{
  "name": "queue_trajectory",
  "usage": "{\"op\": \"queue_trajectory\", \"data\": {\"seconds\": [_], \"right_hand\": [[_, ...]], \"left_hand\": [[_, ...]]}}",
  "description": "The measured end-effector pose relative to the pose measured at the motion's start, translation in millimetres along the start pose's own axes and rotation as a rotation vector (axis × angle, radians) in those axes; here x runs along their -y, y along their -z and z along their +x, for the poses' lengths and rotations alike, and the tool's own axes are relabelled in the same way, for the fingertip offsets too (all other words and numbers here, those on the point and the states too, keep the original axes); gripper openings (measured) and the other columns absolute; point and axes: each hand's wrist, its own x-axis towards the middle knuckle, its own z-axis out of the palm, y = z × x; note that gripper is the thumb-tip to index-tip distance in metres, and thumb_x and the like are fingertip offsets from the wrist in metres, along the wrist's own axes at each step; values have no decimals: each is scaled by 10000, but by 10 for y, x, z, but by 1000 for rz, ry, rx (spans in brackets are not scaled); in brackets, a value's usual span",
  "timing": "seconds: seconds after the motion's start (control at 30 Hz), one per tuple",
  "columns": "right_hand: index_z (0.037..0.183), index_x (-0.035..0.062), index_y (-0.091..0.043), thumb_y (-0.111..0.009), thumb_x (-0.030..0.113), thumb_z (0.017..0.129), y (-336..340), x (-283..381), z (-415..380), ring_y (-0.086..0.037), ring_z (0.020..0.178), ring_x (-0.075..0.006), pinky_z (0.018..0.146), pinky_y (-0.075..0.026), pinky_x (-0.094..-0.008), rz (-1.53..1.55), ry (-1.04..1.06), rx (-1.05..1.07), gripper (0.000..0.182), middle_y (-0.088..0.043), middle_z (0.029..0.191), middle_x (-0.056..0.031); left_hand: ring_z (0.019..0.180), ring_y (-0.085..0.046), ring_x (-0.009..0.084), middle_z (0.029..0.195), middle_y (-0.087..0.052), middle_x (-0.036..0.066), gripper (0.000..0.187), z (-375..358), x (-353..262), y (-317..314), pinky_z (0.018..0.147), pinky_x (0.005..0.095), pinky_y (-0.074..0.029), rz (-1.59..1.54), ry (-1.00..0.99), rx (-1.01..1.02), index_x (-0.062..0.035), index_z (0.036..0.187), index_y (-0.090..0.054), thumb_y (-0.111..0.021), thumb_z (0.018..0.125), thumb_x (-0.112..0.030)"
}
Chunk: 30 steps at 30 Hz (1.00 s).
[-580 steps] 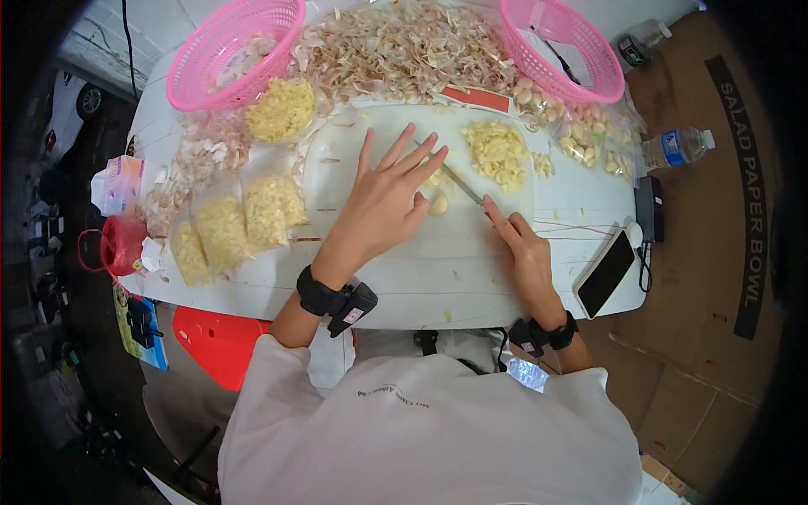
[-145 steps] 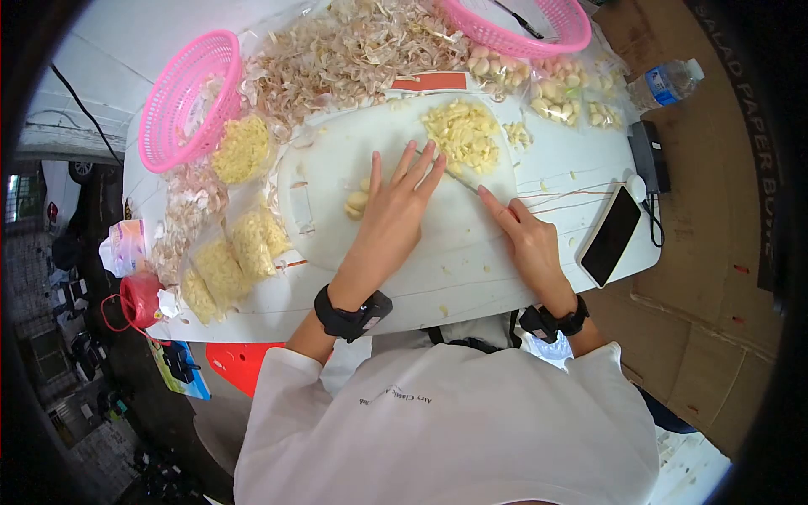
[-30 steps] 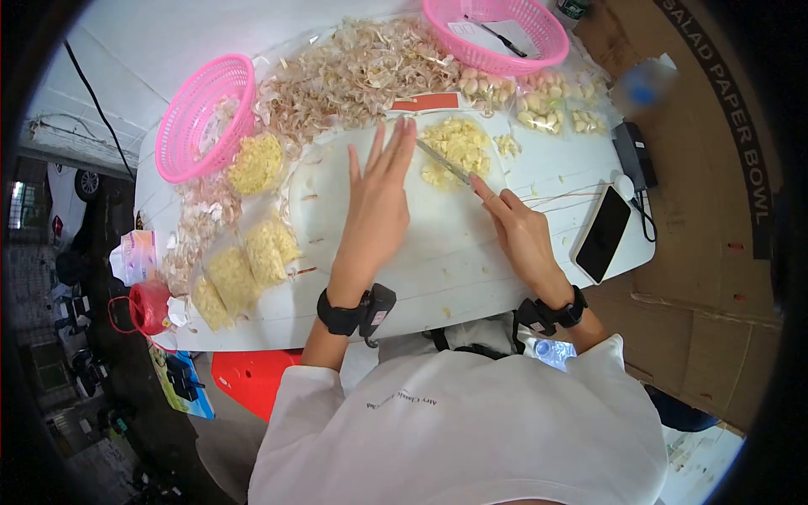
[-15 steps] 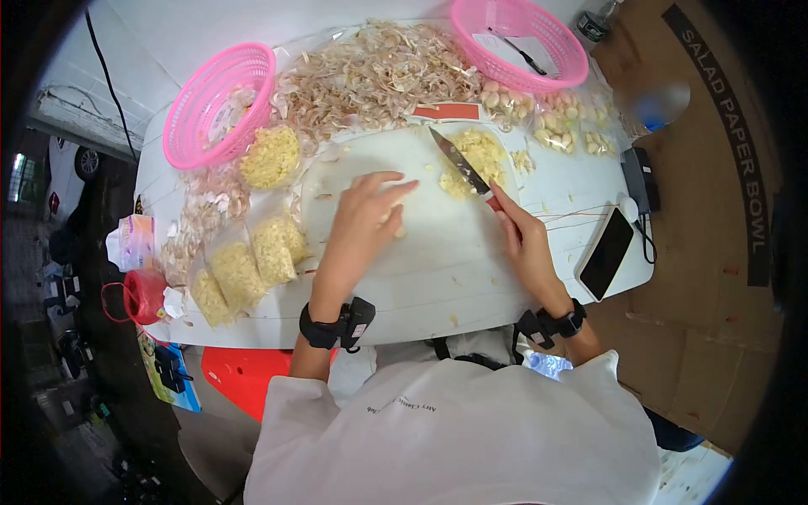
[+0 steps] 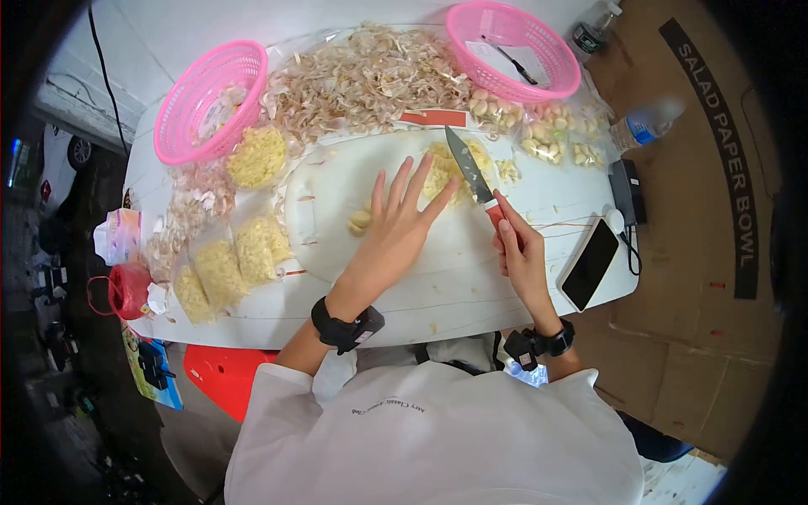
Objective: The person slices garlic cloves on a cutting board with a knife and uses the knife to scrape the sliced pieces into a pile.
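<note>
A person's right hand [image 5: 519,252] grips the red handle of a steel-bladed kitchen knife [image 5: 471,173], its blade raised and pointing away over a heap of chopped yellow garlic [image 5: 446,168] on the round white cutting board [image 5: 337,244]. The left hand [image 5: 396,231] lies flat on the board, fingers spread, holding nothing, just beside a few peeled whole garlic cloves [image 5: 359,222]. Two pink plastic baskets [image 5: 206,101] flank a pile of papery garlic skins [image 5: 362,80].

Pink baskets [image 5: 207,101], phone [image 5: 589,263], bottle [image 5: 644,128]
</note>
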Motion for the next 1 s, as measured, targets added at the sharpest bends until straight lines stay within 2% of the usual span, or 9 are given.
{"op": "queue_trajectory", "data": {"seconds": [0.1,0.23,0.33,0.57,0.63,0.67,0.73,0.83,1.0], "right_hand": [[1461,110,-491,-476,137,1047,-7,-26,-4,-383,613,-24,505,-344,-189,59,-10,-11,415,-597,919,40],[1457,124,-501,-480,159,1048,-8,-84,1,-366,556,-9,457,-320,-193,124,-25,-17,411,-556,822,49],[1455,127,-504,-483,165,1048,20,-100,-6,-356,536,-6,450,-314,-193,130,-30,-31,410,-529,780,45],[1454,127,-503,-500,139,1036,-17,-175,15,-425,617,-38,528,-399,-222,62,-1,-77,418,-622,872,21],[1434,143,-530,-542,77,994,-35,-338,58,-522,618,-126,585,-478,-300,-187,335,-136,445,-691,977,-54],[1434,143,-530,-542,77,994,-41,-383,70,-522,618,-126,585,-478,-300,-187,335,-139,445,-691,977,-54],[1440,177,-518,-580,27,932,-62,-412,96,-581,615,-257,601,-512,-382,-489,614,-169,533,-666,930,-122],[1464,209,-479,-604,17,890,-98,-325,31,-586,624,-324,570,-510,-413,-756,477,-75,618,-605,836,-129],[1486,230,-446,-616,19,879,-187,-260,21,-571,561,-291,514,-493,-406,-894,518,-69,665,-545,772,-110]], "left_hand": [[1458,-237,400,1599,-226,164,817,25,-60,58,1173,599,-172,25,-142,69,-239,1501,-419,-537,767,97],[1464,-221,398,1597,-223,169,788,25,-66,1,1177,600,-162,37,-155,81,-184,1499,-417,-544,771,88],[1469,-213,391,1589,-238,170,747,12,-61,-25,1179,600,-158,66,-38,31,-128,1489,-420,-562,780,64],[1455,-240,389,1553,-305,167,627,0,-60,-44,1188,573,-167,-59,-4,83,-86,1439,-471,-570,828,13],[1447,-256,391,1539,-331,167,589,-28,11,-10,1190,566,-170,-110,7,83,-79,1417,-496,-563,838,6],[1436,-280,390,1515,-366,165,555,-47,60,22,1183,553,-192,-117,39,67,-74,1393,-520,-556,845,2],[1424,-305,388,1491,-402,164,522,-78,165,89,1175,539,-214,-123,73,48,-69,1369,-544,-550,851,-1],[1390,-360,378,1445,-457,155,480,-142,314,207,1129,485,-282,-106,174,-13,-62,1342,-567,-540,866,-6],[1393,-359,379,1450,-456,153,467,-303,513,250,1138,478,-276,-134,244,-30,-60,1332,-575,-535,871,-4]]}}
